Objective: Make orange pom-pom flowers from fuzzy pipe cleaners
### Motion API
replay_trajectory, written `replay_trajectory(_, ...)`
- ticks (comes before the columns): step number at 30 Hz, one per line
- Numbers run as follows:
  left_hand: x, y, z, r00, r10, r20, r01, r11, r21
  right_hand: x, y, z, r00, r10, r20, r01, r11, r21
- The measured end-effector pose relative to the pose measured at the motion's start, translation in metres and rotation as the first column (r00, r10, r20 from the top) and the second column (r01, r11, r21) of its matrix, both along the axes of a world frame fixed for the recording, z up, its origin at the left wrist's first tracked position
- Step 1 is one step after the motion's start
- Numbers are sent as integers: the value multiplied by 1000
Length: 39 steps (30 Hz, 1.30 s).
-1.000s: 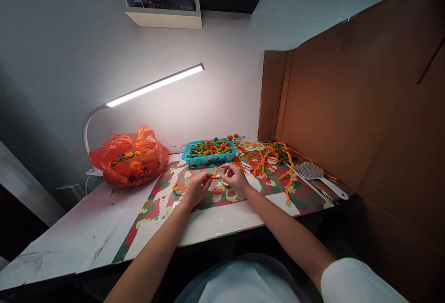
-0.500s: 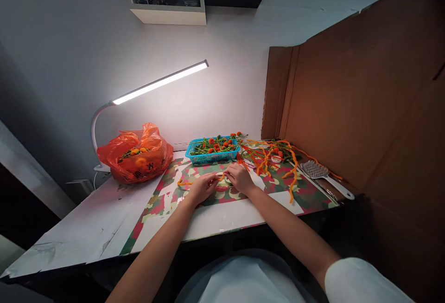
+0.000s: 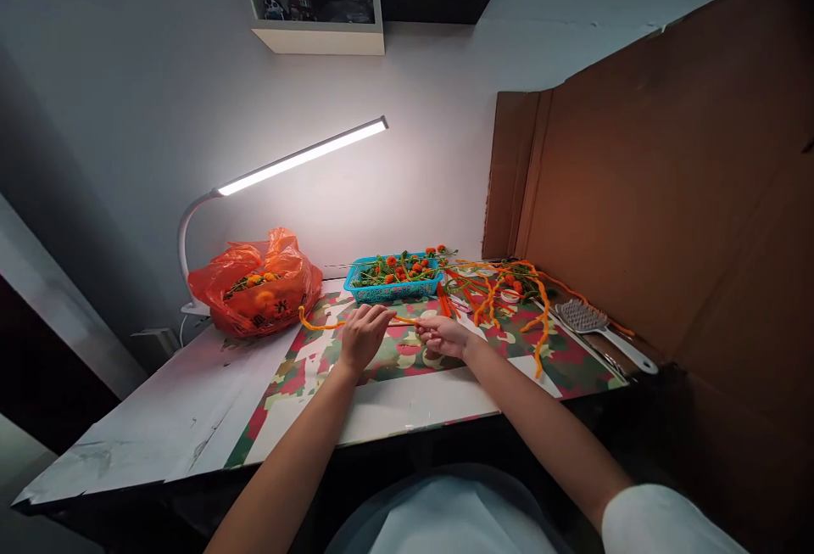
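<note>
An orange fuzzy strand, like yarn or pipe cleaner (image 3: 323,327), runs through both hands above the table. My left hand (image 3: 365,335) is closed on it, and its loose end curls out to the left toward the plastic bag. My right hand (image 3: 443,337) pinches the same strand a short way to the right, palm partly turned up. A short piece stretches between the two hands. Behind them stands a blue basket (image 3: 398,290) holding orange pompom-like flowers on green stems. More orange strands (image 3: 491,299) lie in a tangle to the right.
An orange plastic bag (image 3: 296,282) with yellow-orange flowers sits at the left beneath a lit desk lamp (image 3: 305,155). A hairbrush (image 3: 604,333) lies at the right edge by a cardboard panel (image 3: 649,181). White paper (image 3: 413,401) lies along the front of the camouflage-patterned table cover.
My hands have moved apart, drawing the strand out between them. My right hand has rolled palm upward, and the strand's left end now reaches farther left.
</note>
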<state>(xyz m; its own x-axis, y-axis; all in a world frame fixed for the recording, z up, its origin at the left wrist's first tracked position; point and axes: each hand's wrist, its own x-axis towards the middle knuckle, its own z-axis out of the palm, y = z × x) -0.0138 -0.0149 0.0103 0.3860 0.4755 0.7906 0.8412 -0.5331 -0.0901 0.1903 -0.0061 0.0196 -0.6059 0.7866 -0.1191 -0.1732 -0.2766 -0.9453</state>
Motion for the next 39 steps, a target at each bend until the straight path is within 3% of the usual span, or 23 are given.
replay_trajectory(2, 0, 2, -4, 997, -53, 64, 58, 995, -76, 0, 0, -3, 993, -105, 48, 100, 989, 110)
replay_trajectory(3, 0, 3, -7, 991, -79, 109, 92, 988, -122, -1, -1, -5, 973, -218, 71, 196, 952, 233)
replay_trajectory(4, -1, 4, -9, 982, -95, 162, 122, 978, -169, -1, -1, -6, 934, -347, 80, 290, 872, 395)
replay_trajectory(5, -1, 5, -12, 972, -101, 213, 148, 965, -219, -1, -3, -8, 878, -474, 67, 355, 739, 572)
replay_trajectory(6, -1, 5, -14, 961, -99, 258, 170, 949, -267, -1, -4, -9, 820, -570, 40, 361, 571, 737)
replay_trajectory(8, -1, 5, -16, 944, -104, 314, 217, 912, -349, -1, -7, -10, 750, -661, -4, 215, 238, 947)
replay_trajectory(9, -1, 4, -16, 938, -120, 324, 245, 893, -378, -2, -8, -11, 743, -669, 5, 101, 120, 988)
replay_trajectory(11, 2, 2, -16, 931, -165, 326, 296, 863, -409, -4, -8, -13, 742, -666, 76, -104, -2, 995)
replay_trajectory(13, 4, -1, -14, 927, -204, 316, 329, 845, -421, -7, -5, -16, 722, -676, 148, -228, -31, 973)
replay_trajectory(19, 7, -5, -8, 914, -246, 322, 381, 794, -474, -10, 2, -21, 627, -759, 176, -303, -30, 952)
replay_trajectory(23, 4, -2, -9, 930, -218, 297, 347, 786, -511, -8, 0, -20, 625, -762, 170, -291, -26, 956)
replay_trajectory(27, 2, 0, -11, 934, -219, 281, 336, 806, -488, -10, -2, -20, 658, -730, 185, -210, 57, 976)
replay_trajectory(30, 2, -1, -8, 945, -248, 212, 317, 853, -415, -12, -1, -21, 711, -678, 187, -55, 212, 976)
replay_trajectory(32, 3, -3, -4, 957, -258, 135, 290, 892, -348, -13, 1, -20, 760, -622, 189, 74, 371, 926)
replay_trajectory(33, 3, -4, -2, 963, -255, 93, 271, 911, -310, -12, 2, -19, 790, -580, 201, 130, 478, 869)
replay_trajectory(35, 3, -7, 3, 973, -230, 19, 229, 945, -234, -8, 4, -15, 872, -425, 243, 172, 730, 661)
replay_trajectory(37, 4, -10, 6, 979, -201, -26, 194, 967, -167, -2, 4, -10, 958, -163, 237, 73, 935, 346)
replay_trajectory(38, 4, -12, 7, 981, -189, -36, 182, 973, -143, 1, 4, -7, 981, -18, 193, -19, 982, 187)
replay_trajectory(39, 4, -13, 7, 983, -178, -37, 172, 977, -126, 4, 3, -5, 988, 90, 122, -97, 994, 56)
